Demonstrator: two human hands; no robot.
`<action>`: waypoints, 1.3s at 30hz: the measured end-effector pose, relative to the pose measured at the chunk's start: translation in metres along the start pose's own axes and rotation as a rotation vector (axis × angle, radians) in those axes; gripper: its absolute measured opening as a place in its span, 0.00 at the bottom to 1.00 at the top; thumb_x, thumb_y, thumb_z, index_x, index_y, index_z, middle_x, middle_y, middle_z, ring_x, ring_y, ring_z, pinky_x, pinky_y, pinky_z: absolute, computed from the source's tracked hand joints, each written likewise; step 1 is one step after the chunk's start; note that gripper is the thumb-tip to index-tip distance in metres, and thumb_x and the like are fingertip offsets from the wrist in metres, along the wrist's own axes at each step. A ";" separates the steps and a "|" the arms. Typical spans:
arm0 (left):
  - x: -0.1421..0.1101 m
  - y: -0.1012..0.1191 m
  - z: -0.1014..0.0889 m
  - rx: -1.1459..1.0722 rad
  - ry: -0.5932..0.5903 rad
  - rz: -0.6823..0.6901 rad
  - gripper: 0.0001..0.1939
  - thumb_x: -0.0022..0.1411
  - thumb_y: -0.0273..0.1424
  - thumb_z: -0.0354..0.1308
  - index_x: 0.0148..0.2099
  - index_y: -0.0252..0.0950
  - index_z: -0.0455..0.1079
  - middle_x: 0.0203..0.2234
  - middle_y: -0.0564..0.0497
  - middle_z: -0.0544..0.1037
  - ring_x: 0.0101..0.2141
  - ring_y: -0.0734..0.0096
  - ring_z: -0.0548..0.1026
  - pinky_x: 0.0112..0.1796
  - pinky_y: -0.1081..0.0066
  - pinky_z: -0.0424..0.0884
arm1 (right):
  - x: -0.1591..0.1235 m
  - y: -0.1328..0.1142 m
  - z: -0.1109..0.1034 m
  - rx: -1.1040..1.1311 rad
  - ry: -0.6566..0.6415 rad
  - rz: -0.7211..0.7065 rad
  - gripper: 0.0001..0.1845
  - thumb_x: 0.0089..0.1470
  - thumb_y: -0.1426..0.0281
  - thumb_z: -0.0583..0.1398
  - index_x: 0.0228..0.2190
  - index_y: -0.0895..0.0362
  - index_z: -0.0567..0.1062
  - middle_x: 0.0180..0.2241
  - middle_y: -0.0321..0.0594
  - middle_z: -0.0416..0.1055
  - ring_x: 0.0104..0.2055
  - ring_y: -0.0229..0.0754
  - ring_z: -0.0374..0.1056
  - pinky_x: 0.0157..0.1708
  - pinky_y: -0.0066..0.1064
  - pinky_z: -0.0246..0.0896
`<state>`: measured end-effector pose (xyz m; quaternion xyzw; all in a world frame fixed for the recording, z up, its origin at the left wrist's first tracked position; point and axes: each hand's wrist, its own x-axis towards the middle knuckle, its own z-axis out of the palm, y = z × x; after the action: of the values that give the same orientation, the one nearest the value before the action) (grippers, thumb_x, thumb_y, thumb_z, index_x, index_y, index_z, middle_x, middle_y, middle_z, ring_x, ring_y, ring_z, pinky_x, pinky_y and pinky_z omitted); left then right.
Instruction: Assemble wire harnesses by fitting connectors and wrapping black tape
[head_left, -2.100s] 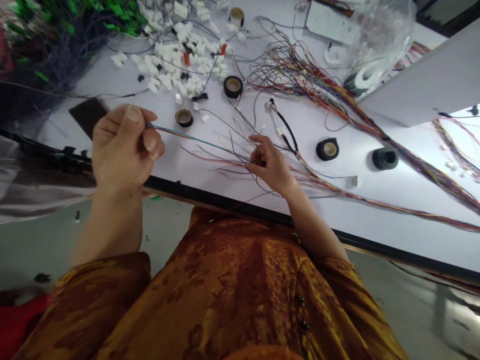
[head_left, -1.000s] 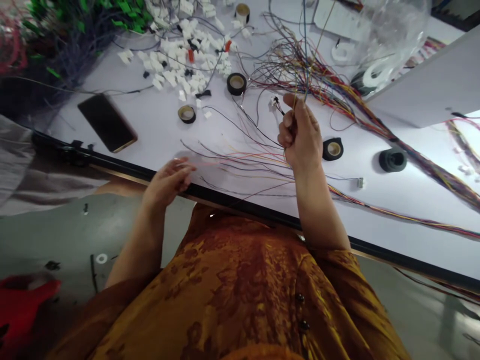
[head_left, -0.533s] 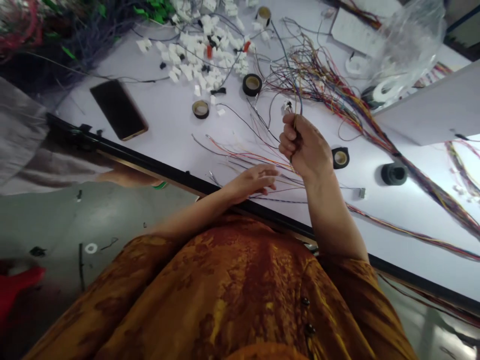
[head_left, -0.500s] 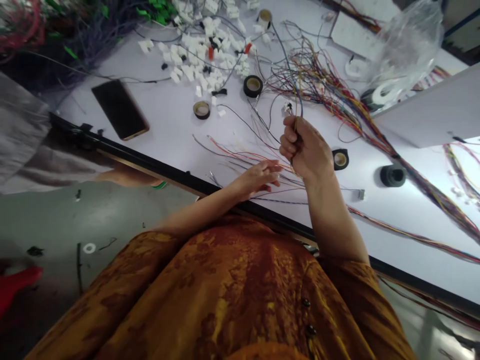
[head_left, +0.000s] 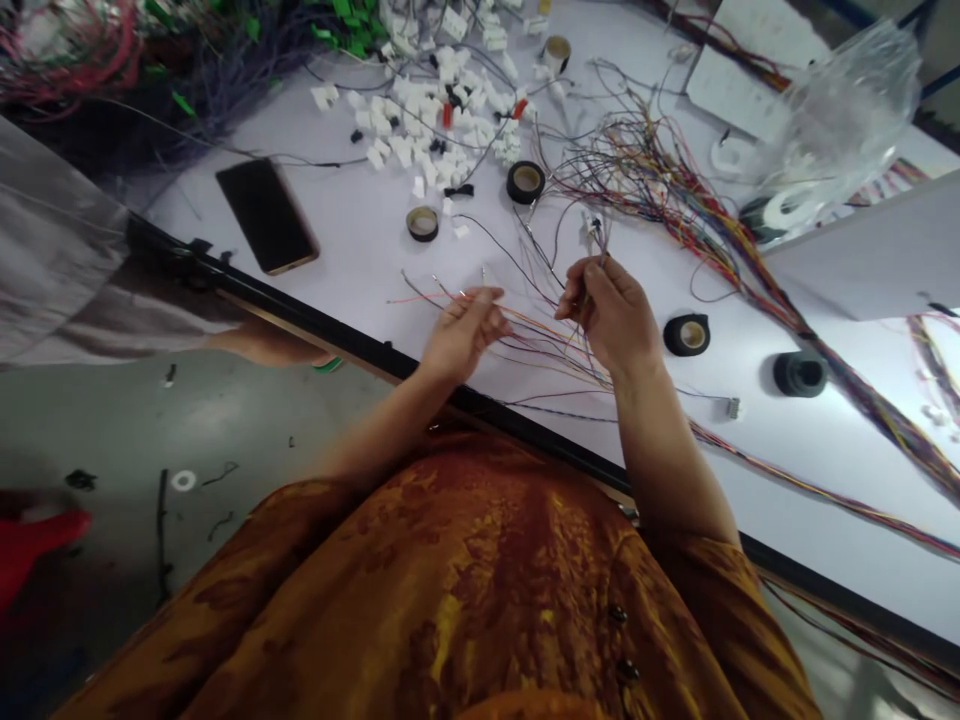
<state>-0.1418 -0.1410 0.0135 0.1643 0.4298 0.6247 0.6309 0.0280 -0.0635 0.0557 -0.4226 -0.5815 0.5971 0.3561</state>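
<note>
Left hand [head_left: 465, 335] and right hand [head_left: 611, 315] pinch thin coloured wires [head_left: 544, 345].

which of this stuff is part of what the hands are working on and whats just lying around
In the work:
left hand, at the wires
right hand, pinching them
thin coloured wires
small white connector on their ends

Just lying about:
black tape roll
phone
pile of white connectors
clear plastic bag

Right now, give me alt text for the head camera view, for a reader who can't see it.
Two bare hands work over thin coloured wires on a white table: the right hand pinches some wires, and the left hand sits among their loose ends. A black tape roll, a heap of white connectors and a phone lie beyond.
</note>
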 end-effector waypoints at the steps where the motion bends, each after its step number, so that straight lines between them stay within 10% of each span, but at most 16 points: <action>1: 0.003 0.014 -0.005 -0.014 0.028 0.010 0.09 0.63 0.38 0.62 0.38 0.38 0.71 0.18 0.59 0.67 0.19 0.81 0.67 0.26 0.77 0.69 | 0.000 0.001 0.003 -0.010 -0.016 0.006 0.22 0.58 0.47 0.57 0.33 0.53 0.70 0.26 0.33 0.64 0.25 0.34 0.64 0.27 0.28 0.65; 6: 0.012 0.071 -0.027 0.030 0.077 0.128 0.06 0.64 0.36 0.60 0.36 0.40 0.72 0.21 0.57 0.71 0.12 0.86 0.51 0.12 0.79 0.47 | 0.000 0.006 0.020 -0.088 -0.158 0.061 0.18 0.60 0.53 0.57 0.33 0.56 0.72 0.30 0.36 0.71 0.27 0.31 0.66 0.27 0.24 0.64; 18: 0.008 0.102 -0.036 0.307 0.079 0.212 0.05 0.59 0.33 0.65 0.33 0.37 0.74 0.25 0.52 0.76 0.23 0.73 0.77 0.25 0.76 0.69 | -0.005 0.026 0.043 -0.711 -0.383 -0.148 0.12 0.51 0.61 0.67 0.32 0.58 0.77 0.25 0.33 0.64 0.28 0.35 0.56 0.31 0.30 0.50; 22: 0.010 0.103 -0.081 0.948 -0.143 0.241 0.05 0.53 0.30 0.68 0.33 0.36 0.77 0.25 0.50 0.77 0.24 0.73 0.73 0.26 0.75 0.67 | -0.003 0.033 0.043 -0.747 -0.319 -0.182 0.06 0.53 0.68 0.64 0.33 0.58 0.78 0.25 0.34 0.65 0.29 0.36 0.57 0.33 0.30 0.50; 27: 0.021 0.097 -0.108 1.702 -0.386 0.292 0.24 0.51 0.25 0.62 0.53 0.39 0.73 0.53 0.43 0.73 0.51 0.54 0.73 0.48 0.61 0.70 | -0.002 0.029 0.041 -0.709 -0.284 -0.082 0.08 0.53 0.69 0.61 0.34 0.59 0.79 0.22 0.31 0.63 0.25 0.34 0.54 0.31 0.30 0.49; 33: 0.048 0.093 -0.109 1.867 -0.491 0.361 0.04 0.55 0.26 0.55 0.29 0.37 0.69 0.37 0.40 0.75 0.47 0.48 0.73 0.49 0.54 0.67 | -0.005 0.022 0.040 -0.667 -0.224 -0.058 0.10 0.54 0.68 0.60 0.34 0.59 0.80 0.20 0.31 0.62 0.24 0.34 0.54 0.29 0.30 0.48; 39: 0.052 0.099 -0.113 1.717 -0.383 0.322 0.02 0.57 0.26 0.55 0.34 0.38 0.69 0.23 0.47 0.71 0.39 0.51 0.75 0.49 0.54 0.66 | -0.004 0.023 0.037 -0.584 -0.145 -0.083 0.11 0.55 0.67 0.59 0.32 0.60 0.79 0.22 0.32 0.65 0.25 0.34 0.54 0.29 0.30 0.49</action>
<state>-0.2974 -0.1137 0.0045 0.7397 0.6085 0.1305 0.2559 -0.0028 -0.0830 0.0323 -0.4391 -0.7694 0.4180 0.2011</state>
